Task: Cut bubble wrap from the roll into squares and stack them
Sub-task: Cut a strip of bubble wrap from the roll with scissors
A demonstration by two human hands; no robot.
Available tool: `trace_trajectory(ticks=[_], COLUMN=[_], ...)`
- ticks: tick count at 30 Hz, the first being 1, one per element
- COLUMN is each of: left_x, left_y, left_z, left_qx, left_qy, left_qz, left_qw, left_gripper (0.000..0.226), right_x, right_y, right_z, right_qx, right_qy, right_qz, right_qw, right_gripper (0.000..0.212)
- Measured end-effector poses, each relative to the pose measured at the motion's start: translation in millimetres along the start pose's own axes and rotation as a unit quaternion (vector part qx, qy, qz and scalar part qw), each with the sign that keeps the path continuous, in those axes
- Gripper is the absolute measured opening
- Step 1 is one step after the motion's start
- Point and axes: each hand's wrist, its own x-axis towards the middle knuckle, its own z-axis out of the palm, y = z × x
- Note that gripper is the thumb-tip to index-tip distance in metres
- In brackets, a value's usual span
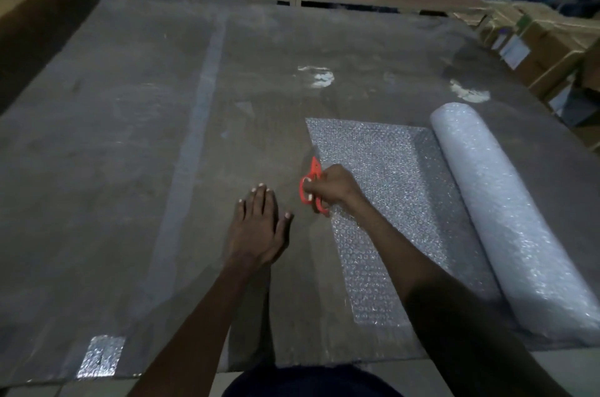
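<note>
Gripping the orange scissors (312, 187), your right hand (334, 185) is closed around the handles at the left edge of the unrolled bubble wrap sheet (383, 189), with the blades pointing away from you along that edge. Whether the blades are apart or shut is too blurred to tell. Your left hand (256, 228) is lying flat and open on the counter (130, 169), fingers stretched together, just left of the scissors and holding nothing. The sheet is lying flat on the counter in front of you and is running rightward into the bubble wrap roll (506, 218), which is resting on the counter's right side, slanting from near you to farther away. A small shiny scrap of bubble wrap (100, 356) is sitting near the counter's front left edge, well apart from both hands. Cardboard boxes (545, 49) are standing beyond the counter at the far right.
</note>
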Motion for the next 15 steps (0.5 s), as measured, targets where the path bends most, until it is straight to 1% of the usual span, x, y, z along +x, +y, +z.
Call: trace_trajectory(ticks=[1, 2, 3, 4, 5, 6, 7, 9, 11, 12, 14, 15], left_x=[0.2, 0.7, 0.7, 0.6, 0.2, -0.7, -1.6, -4.2, -5.8, -6.8, -11.6, -14.6], left_y=[0.0, 0.2, 0.6, 1.0, 1.4, 1.7, 1.8, 2.6, 8.6, 15.7, 38.8, 52.1], left_z=[0.6, 1.4, 1.8, 1.8, 1.3, 0.0, -0.9, -4.1, -4.5, -4.1, -0.4, 1.5], left_qx=[-0.001, -0.003, -0.008, -0.012, -0.013, -0.011, -0.008, 0.002, 0.009, 0.0, -0.013, -0.014], left_qy=[0.0, 0.0, 0.002, 0.004, 0.006, 0.009, 0.015, 0.02, 0.013, 0.009, -0.002, -0.007], left_qz=[-0.002, -0.003, -0.003, -0.003, 0.0, 0.006, 0.012, 0.022, 0.024, 0.026, 0.04, 0.054], left_qw=[1.0, 1.0, 1.0, 1.0, 1.0, 1.0, 1.0, 1.0, 1.0, 1.0, 0.999, 0.998], left_gripper=[0.076, 0.076, 0.076, 0.077, 0.077, 0.076, 0.076, 0.075, 0.074, 0.074, 0.074, 0.075], right_x=[-5.7, -12.5, -22.0, -31.6, -40.5, -48.8, -58.0, -76.2, -95.8, -105.4, -121.3, -128.4], right_y=[4.0, 9.4, 15.2, 22.3, 30.7, 40.3, 49.8, 70.1, 89.2, 97.9, 119.5, 128.4], right_z=[-5.5, -10.7, -16.1, -20.7, -24.2, -26.7, -29.3, -32.8, -38.4, -41.9, -48.8, -51.4], right_qx=[0.114, 0.236, 0.341, 0.424, 0.479, 0.514, 0.531, 0.542, 0.542, 0.539, 0.533, 0.529], right_qy=[-0.014, -0.034, -0.054, -0.068, -0.074, -0.075, -0.075, -0.068, -0.054, -0.044, -0.025, -0.018], right_qz=[0.015, 0.033, 0.05, 0.064, 0.074, 0.076, 0.074, 0.062, 0.057, 0.057, 0.064, 0.068], right_qw=[0.993, 0.971, 0.937, 0.901, 0.871, 0.851, 0.841, 0.835, 0.837, 0.839, 0.843, 0.846], right_gripper=[0.019, 0.016, 0.015, 0.014, 0.012, 0.01, 0.007, 0.005, 0.015, 0.026, 0.043, 0.047])
